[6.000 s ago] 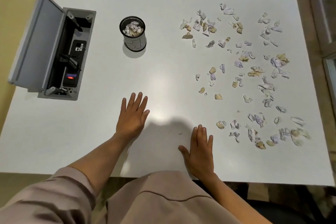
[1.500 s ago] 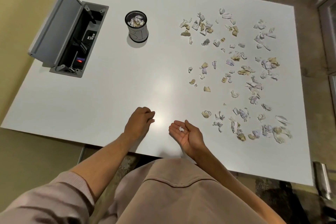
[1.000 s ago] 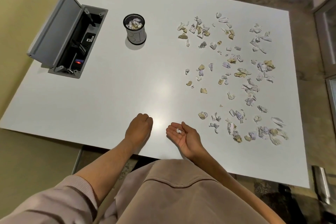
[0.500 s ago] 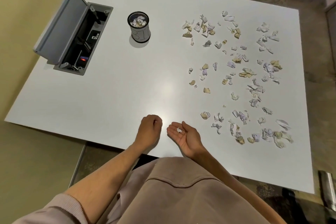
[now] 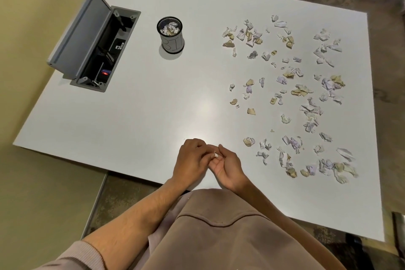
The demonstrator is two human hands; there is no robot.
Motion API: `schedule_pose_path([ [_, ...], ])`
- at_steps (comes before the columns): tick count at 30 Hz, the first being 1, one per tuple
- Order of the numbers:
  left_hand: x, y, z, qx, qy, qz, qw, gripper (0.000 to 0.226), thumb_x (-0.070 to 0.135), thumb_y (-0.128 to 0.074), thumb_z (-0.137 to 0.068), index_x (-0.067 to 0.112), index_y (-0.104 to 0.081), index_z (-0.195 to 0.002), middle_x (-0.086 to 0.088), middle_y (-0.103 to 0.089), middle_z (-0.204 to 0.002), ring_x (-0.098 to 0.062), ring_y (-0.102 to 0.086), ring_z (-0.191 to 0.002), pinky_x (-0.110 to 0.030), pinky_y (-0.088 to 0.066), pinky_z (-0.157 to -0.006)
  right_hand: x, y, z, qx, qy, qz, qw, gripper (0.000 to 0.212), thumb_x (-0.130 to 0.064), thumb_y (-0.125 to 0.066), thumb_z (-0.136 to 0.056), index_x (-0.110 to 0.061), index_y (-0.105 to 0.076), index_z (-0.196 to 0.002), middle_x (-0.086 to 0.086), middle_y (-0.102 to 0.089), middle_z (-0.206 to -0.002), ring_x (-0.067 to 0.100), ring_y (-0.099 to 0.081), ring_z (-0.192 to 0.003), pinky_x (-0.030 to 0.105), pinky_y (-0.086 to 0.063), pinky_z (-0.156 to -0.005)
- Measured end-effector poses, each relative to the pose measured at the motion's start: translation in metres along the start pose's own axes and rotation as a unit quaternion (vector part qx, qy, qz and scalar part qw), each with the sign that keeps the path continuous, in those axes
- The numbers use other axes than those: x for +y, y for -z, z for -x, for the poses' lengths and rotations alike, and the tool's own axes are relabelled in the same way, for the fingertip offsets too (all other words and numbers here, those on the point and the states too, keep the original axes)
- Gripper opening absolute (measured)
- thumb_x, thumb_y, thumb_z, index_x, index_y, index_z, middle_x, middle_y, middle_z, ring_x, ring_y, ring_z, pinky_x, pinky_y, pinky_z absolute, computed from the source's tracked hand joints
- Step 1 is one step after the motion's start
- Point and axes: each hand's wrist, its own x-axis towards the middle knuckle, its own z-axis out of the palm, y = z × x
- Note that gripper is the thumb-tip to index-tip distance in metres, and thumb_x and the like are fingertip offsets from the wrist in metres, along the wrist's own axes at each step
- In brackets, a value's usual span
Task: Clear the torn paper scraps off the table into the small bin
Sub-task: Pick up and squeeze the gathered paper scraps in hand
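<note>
Many torn paper scraps, white, lilac and tan, lie scattered over the right half of the white table. The small black mesh bin stands at the back left of the scraps and holds several scraps. My two hands meet at the table's near edge. My right hand is palm up and loosely cupped. My left hand reaches into it with curled fingers and pinches one tiny white scrap at the right hand's fingertips.
A grey cable box is set into the table at the far left, its lid standing open. A yellow wall runs along the left. The floor shows beyond the table's far and right edges.
My left hand has moved right onto my upturned right palm and taken hold of the tiny scrap lying there. My right fingers have curled up a little.
</note>
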Motion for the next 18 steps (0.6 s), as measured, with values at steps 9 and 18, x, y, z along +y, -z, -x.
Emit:
schedule_pose_path([
  [9,-0.035,0.015,0.014,0.093,0.124,-0.014,0.988,0.02,0.022,-0.062,-0.092,0.012,-0.075,-0.104,-0.002,-0.066,-0.098,-0.019,-0.054,-0.096,-0.021,-0.038,-0.082,-0.004,-0.004,0.001,0.038,-0.021,0.007,0.999,0.034,-0.021,-0.047,-0.1,0.01,-0.062,-0.108,0.025,-0.068,-0.107,0.035,-0.068,-0.101,0.042,-0.056,-0.088],
  [18,-0.062,0.011,0.012,0.034,0.206,-0.077,0.975,0.022,0.015,-0.065,-0.093,0.005,-0.072,-0.112,-0.009,-0.066,-0.105,-0.028,-0.053,-0.104,-0.027,-0.039,-0.081,-0.007,0.001,0.002,0.047,-0.021,0.002,0.999,0.035,-0.021,-0.047,-0.1,0.01,-0.063,-0.105,0.025,-0.069,-0.101,0.035,-0.069,-0.096,0.043,-0.057,-0.086],
])
